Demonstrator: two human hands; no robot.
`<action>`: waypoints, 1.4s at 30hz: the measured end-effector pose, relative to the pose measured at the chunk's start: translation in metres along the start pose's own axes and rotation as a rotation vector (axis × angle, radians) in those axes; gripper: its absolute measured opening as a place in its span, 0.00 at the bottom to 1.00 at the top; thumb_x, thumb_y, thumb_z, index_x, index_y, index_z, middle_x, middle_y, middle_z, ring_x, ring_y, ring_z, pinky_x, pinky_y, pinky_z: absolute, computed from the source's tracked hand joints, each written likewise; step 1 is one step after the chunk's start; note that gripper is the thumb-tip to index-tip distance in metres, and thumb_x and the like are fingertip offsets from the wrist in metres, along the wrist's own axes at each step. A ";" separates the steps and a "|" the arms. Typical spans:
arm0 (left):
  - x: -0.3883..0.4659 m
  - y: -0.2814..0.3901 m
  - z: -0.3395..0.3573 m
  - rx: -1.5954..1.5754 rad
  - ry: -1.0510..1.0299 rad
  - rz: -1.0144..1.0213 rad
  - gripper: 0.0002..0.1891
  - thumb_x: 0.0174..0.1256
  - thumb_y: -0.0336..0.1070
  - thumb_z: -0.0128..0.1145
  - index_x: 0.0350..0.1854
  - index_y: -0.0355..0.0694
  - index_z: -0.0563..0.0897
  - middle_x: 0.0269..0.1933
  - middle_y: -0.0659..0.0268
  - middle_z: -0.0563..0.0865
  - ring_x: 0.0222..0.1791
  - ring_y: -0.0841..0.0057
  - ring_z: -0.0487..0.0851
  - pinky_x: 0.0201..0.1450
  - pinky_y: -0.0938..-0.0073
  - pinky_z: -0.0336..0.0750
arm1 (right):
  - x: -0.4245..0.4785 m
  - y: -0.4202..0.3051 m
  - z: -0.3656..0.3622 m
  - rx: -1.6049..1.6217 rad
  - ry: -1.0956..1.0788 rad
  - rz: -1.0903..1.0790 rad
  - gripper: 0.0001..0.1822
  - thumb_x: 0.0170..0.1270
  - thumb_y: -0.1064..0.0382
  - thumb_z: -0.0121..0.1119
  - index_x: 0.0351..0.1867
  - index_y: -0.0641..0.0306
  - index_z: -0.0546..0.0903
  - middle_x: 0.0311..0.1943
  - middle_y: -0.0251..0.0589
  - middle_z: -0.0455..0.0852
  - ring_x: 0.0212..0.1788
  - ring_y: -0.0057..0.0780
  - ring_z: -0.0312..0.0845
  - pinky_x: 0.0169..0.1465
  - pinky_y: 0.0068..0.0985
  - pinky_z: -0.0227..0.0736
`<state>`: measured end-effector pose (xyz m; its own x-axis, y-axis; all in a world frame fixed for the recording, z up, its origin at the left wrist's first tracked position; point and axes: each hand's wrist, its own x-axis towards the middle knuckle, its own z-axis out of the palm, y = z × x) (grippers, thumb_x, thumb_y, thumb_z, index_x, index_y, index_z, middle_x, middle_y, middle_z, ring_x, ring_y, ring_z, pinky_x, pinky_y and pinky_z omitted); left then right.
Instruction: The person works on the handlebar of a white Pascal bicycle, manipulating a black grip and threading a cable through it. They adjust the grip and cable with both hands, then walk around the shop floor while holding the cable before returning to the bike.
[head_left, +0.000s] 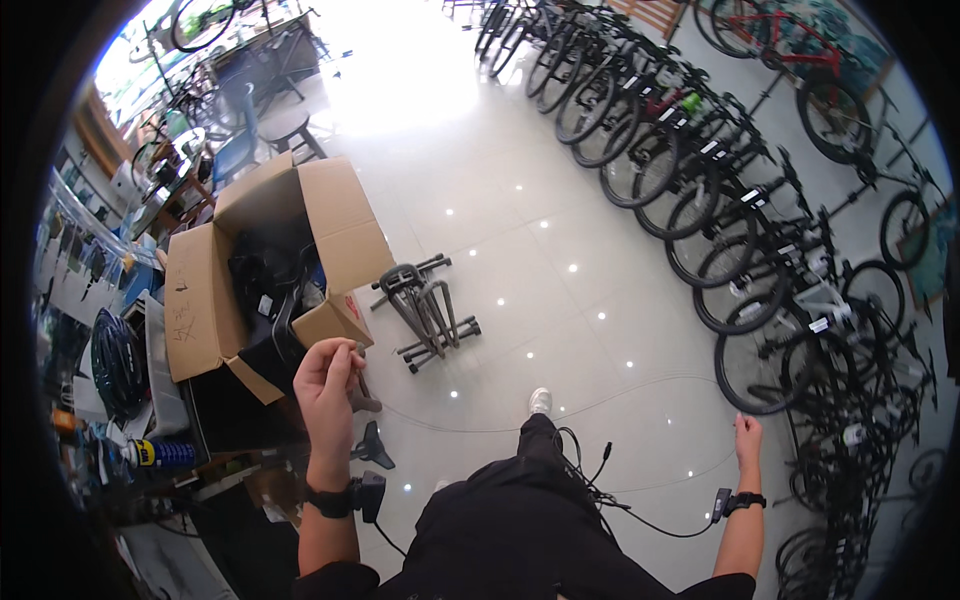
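My left hand (330, 371) is raised beside the open cardboard box, its thumb and fingertips pinched together. A small greyish piece, too small to name, shows at the fingertips. A long thin wire (480, 431) curves across in front of my legs, from near my left hand towards the right. Out to the right, my right hand (748, 442) is closed at the fingertips, and the wire loops close by it. The wire is too fine to follow along its whole length. Both wrists wear black straps with small devices.
The cardboard box (193, 307) holds dark items. Beyond my left hand stand grey metal stands (424, 307). A WD-40 can (161, 453) and coiled black cable (118, 364) lie at left. Bicycles (750, 367) line the right side. Black cables (600, 495) hang by my leg.
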<state>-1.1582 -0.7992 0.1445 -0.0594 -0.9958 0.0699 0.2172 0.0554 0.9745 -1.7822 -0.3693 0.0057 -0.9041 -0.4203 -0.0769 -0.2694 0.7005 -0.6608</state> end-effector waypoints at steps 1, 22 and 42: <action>0.015 -0.003 0.021 -0.009 0.015 -0.001 0.09 0.79 0.34 0.55 0.41 0.35 0.84 0.30 0.71 0.83 0.26 0.92 0.69 0.30 0.89 0.62 | 0.030 -0.008 0.012 0.016 -0.054 0.022 0.17 0.76 0.56 0.59 0.28 0.63 0.78 0.18 0.24 0.69 0.22 0.13 0.63 0.26 0.21 0.58; 0.341 -0.065 0.215 -0.577 0.067 -0.278 0.05 0.79 0.30 0.54 0.47 0.34 0.80 0.48 0.50 0.89 0.46 0.69 0.91 0.49 0.73 0.86 | 0.565 -0.477 0.354 -0.118 -0.850 -0.472 0.10 0.71 0.67 0.58 0.30 0.70 0.81 0.21 0.36 0.83 0.24 0.22 0.78 0.30 0.23 0.72; 0.828 -0.041 0.178 -0.344 0.766 0.305 0.04 0.76 0.25 0.56 0.48 0.38 0.80 0.43 0.62 0.86 0.39 0.79 0.82 0.46 0.80 0.78 | 0.704 -1.093 0.919 -0.272 -1.240 -1.134 0.06 0.67 0.69 0.60 0.39 0.71 0.83 0.28 0.43 0.88 0.33 0.27 0.86 0.39 0.29 0.79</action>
<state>-1.3894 -1.6128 0.1999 0.6891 -0.7238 0.0342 0.4045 0.4235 0.8106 -1.8195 -1.9612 -0.0121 0.5139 -0.8138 -0.2715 -0.7131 -0.2293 -0.6625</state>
